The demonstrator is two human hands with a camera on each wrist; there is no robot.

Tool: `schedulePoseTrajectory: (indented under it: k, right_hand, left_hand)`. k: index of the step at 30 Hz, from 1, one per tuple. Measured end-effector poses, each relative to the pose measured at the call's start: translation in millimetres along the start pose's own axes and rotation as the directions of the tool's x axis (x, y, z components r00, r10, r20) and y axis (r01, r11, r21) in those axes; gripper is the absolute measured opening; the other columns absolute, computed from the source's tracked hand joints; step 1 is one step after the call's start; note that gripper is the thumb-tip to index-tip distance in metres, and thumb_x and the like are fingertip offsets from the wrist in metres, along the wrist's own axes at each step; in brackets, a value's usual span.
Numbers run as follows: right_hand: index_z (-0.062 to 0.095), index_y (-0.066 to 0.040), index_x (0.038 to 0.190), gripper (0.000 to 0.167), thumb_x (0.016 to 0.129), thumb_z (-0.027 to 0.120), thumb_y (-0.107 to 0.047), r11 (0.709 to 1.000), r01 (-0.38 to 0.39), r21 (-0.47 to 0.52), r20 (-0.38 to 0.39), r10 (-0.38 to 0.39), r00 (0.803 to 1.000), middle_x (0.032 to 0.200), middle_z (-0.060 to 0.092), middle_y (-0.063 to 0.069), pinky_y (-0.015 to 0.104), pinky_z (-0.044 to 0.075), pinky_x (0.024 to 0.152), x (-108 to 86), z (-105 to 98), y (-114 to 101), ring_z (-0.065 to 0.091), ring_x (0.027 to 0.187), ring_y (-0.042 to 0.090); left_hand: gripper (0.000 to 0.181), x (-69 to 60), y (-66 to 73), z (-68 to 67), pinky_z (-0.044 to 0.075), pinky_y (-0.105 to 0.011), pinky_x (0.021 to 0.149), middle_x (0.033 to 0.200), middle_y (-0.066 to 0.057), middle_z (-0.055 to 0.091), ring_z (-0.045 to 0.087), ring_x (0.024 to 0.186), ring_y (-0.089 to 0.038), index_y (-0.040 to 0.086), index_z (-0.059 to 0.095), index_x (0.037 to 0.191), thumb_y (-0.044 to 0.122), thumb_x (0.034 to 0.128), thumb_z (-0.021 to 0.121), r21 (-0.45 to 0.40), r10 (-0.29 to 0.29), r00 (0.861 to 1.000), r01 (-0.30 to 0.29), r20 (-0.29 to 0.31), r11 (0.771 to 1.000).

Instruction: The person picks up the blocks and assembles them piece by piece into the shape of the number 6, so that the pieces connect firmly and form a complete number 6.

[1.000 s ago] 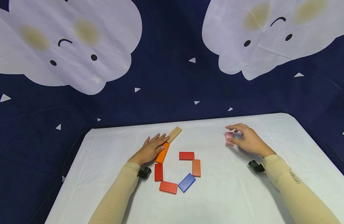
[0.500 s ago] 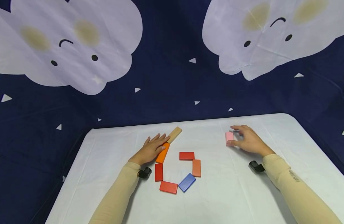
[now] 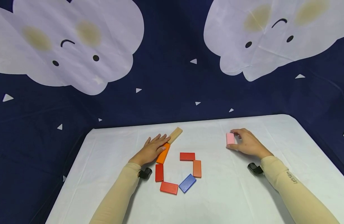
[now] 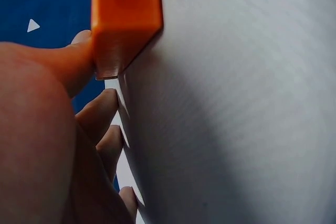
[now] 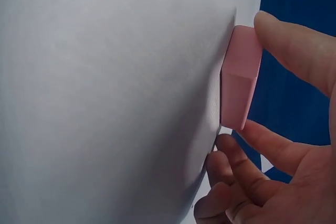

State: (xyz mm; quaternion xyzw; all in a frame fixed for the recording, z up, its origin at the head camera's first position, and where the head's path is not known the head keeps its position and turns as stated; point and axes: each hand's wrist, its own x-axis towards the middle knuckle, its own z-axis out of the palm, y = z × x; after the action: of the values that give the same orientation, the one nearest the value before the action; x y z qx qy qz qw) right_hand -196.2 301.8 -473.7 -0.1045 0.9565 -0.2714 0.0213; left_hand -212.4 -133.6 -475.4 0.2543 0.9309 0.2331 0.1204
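My left hand (image 3: 151, 150) lies with fingers spread, its thumb against the orange block (image 3: 163, 153) and its fingertips by the plain wooden block (image 3: 175, 134). In the left wrist view, that thumb touches the orange block's (image 4: 126, 17) side. At the right, my right hand (image 3: 248, 143) pinches a pink block (image 3: 230, 139) between thumb and index finger. The right wrist view has the pink block (image 5: 241, 77) on the cloth, the thumb at one end and the index finger at the other; the remaining fingers are curled.
The orange block continues into a curved row: a red block (image 3: 159, 173), another red block (image 3: 169, 188), a blue block (image 3: 187, 183), an orange-red block (image 3: 197, 169) and a third red block (image 3: 187, 156). They lie on a white-covered table (image 3: 216, 202) before a dark blue cloud-print cloth (image 3: 172, 77).
My right hand's fingers, earlier spread wider with the index finger lifted off, have come in on the pink block's two ends. The left hand and the other blocks have stayed put.
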Motion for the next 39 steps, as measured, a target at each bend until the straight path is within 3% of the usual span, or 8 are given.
schedulePoseTrajectory:
  k: [7, 14, 20, 27, 39]
  right_hand:
    - [0.056, 0.008, 0.133, 0.071, 0.083, 0.081, -0.037, 0.999, 0.026, -0.03, -0.031, -0.027, 0.999, 0.121, 0.061, 0.024, 0.054, 0.045, 0.091, 0.0, 2, -1, 0.057, 0.103, 0.035]
    - [0.057, 0.006, 0.131, 0.069, 0.085, 0.078, -0.041, 0.999, -0.004, -0.036, -0.072, 0.001, 0.997, 0.117, 0.061, 0.023, 0.054, 0.044, 0.092, -2.5, -1, -13, 0.056, 0.104, 0.036]
    - [0.057, 0.006, 0.131, 0.066, 0.088, 0.074, -0.042, 0.998, 0.016, -0.056, -0.099, -0.022, 0.995, 0.127, 0.059, 0.025, 0.059, 0.042, 0.099, -3.9, -1, -33, 0.054, 0.117, 0.04]
    - [0.061, 0.003, 0.126, 0.059, 0.088, 0.074, -0.04, 0.997, 0.043, -0.058, -0.146, -0.051, 0.988, 0.121, 0.061, 0.019, 0.053, 0.048, 0.09, -6.2, 3, -60, 0.057, 0.105, 0.034]
    - [0.067, 0.0, 0.118, 0.059, 0.084, 0.076, -0.047, 0.992, 0.102, -0.07, -0.196, -0.113, 0.974, 0.113, 0.066, 0.013, 0.048, 0.051, 0.088, -6.4, 22, -110, 0.06, 0.101, 0.029]
  left_hand:
    - [0.052, -0.2, -0.5, 0.2, 0.001, -0.06, 0.121, 0.164, -0.004, 0.029, 0.015, 0.154, -0.029, 0.023, 0.036, 0.158, 0.033, 0.1077, 0.045, 0.001, 0.006, 1.0, -0.006, -0.003, 1.0]
    - [0.052, -0.6, -0.3, 0.7, 0.001, -0.06, 0.121, 0.164, -0.005, 0.029, 0.015, 0.154, -0.029, 0.023, 0.036, 0.158, 0.033, 0.1077, 0.045, 0.004, 0.009, 1.0, -0.009, -0.007, 1.0]
    - [0.052, -0.6, -0.2, 0.9, 0.002, -0.06, 0.121, 0.164, -0.004, 0.029, 0.016, 0.154, -0.028, 0.023, 0.036, 0.158, 0.033, 0.1078, 0.045, 0.004, 0.009, 1.0, -0.009, -0.008, 1.0]
    - [0.052, 0.0, -1.1, 1.2, 0.002, -0.06, 0.121, 0.164, -0.004, 0.029, 0.016, 0.154, -0.028, 0.023, 0.036, 0.158, 0.034, 0.1079, 0.045, 0.007, 0.009, 1.0, -0.009, -0.005, 1.0]
    - [0.052, -0.5, -1.2, 1.0, 0.002, -0.06, 0.121, 0.164, -0.005, 0.029, 0.016, 0.153, -0.029, 0.023, 0.036, 0.158, 0.034, 0.1078, 0.045, 0.008, 0.008, 1.0, -0.008, -0.008, 1.0]
